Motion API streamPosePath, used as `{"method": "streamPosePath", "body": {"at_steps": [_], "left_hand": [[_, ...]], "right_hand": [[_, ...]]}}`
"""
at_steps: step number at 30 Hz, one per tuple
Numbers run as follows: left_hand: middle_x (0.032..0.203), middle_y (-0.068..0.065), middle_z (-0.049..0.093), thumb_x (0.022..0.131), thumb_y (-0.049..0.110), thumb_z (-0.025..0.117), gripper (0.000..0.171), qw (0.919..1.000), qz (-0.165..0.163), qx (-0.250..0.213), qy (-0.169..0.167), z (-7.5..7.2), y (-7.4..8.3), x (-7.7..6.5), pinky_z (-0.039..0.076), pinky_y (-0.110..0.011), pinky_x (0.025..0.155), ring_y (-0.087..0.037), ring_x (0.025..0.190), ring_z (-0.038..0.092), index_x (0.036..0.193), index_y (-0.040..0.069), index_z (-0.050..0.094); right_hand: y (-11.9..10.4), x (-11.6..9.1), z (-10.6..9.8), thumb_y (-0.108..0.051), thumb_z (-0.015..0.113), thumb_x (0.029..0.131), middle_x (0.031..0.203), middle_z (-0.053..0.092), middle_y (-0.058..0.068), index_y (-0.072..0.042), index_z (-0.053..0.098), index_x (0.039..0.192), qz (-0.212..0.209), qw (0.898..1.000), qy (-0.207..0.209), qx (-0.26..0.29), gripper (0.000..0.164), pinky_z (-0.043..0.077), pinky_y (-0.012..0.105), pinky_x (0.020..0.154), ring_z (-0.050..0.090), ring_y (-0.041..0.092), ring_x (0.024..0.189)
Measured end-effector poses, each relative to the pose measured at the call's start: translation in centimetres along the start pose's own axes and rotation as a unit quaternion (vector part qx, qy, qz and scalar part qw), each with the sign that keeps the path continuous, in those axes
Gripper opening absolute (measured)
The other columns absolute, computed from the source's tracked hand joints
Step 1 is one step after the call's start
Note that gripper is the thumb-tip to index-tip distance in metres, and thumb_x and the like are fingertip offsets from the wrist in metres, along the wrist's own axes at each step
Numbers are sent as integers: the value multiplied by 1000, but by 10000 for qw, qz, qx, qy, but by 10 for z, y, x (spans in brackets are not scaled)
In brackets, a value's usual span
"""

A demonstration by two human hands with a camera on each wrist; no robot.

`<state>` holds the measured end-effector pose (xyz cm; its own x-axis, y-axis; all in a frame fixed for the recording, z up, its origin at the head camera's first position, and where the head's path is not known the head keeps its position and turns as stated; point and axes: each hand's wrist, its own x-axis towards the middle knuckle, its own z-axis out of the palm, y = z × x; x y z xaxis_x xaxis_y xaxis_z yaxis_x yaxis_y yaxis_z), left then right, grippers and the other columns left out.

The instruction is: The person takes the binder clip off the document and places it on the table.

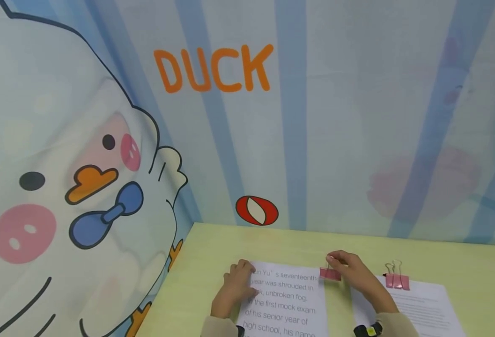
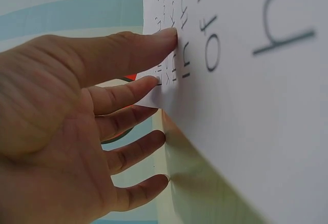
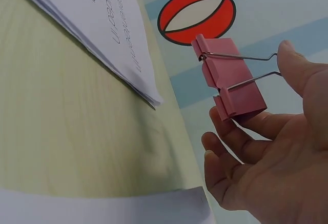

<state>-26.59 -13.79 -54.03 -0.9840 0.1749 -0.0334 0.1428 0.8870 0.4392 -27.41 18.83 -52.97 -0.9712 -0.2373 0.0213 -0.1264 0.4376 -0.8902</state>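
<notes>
A stack of printed sheets [image 1: 287,316] with large black text lies on the table in the head view. My left hand [image 1: 234,284] rests at its upper left corner. In the left wrist view the thumb [image 2: 138,52] presses on the top sheet, while the other fingers reach past the paper's edge with tips at the tabletop. Beside the stack's upper right corner, my right hand [image 1: 357,276] holds a pink binder clip [image 3: 236,78] by its wire handles. The right wrist view shows the thumb against the handle ends and fingers below the clip's body. The clip is off the sheets, its jaws toward them.
Right of the first stack lies a second set of printed pages [image 1: 430,304] in smaller type, with another pink binder clip [image 1: 397,281] on its top edge. Behind the pale yellow table [image 1: 180,299] hangs a blue striped cloth [image 1: 336,140] with a cartoon duck.
</notes>
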Motion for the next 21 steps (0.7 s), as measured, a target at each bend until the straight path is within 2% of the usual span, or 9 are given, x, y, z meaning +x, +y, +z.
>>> {"method": "streamPosePath", "body": {"at_steps": [5, 12, 18, 21], "left_hand": [[127, -17, 54, 73, 11, 89, 52, 10000, 10, 19, 22, 0, -1, 1, 40, -60, 93, -38, 115, 48, 117, 2, 62], [129, -17, 54, 74, 12, 89, 52, 10000, -57, 7, -37, 0, 0, 1, 39, -60, 96, -39, 118, 48, 118, 2, 63], [130, -17, 53, 75, 13, 89, 53, 9999, -63, 75, -80, -2, 1, 0, 39, -61, 96, -39, 118, 48, 119, 2, 62], [130, -18, 53, 75, 13, 89, 53, 9999, -48, 54, -89, -3, 3, 0, 39, -61, 96, -39, 118, 48, 119, 2, 62]], "right_hand": [[2, -4, -3, -24, 56, 104, 116, 68, 19, 13, 59, 127, 139, 9999, 4, -3, 44, 48, 51, 95, 61, 36, 113], [7, -10, -8, -21, 55, 105, 115, 68, 21, 15, 59, 125, -22, 10000, -54, -45, 42, 50, 47, 92, 62, 35, 109], [17, -15, -7, -25, 53, 106, 120, 66, 20, 14, 56, 129, 427, 9983, -164, 369, 46, 49, 45, 94, 62, 30, 110], [20, -16, -5, -24, 53, 106, 120, 66, 20, 14, 56, 129, 461, 9980, -145, 399, 45, 49, 46, 95, 62, 30, 110]]}}
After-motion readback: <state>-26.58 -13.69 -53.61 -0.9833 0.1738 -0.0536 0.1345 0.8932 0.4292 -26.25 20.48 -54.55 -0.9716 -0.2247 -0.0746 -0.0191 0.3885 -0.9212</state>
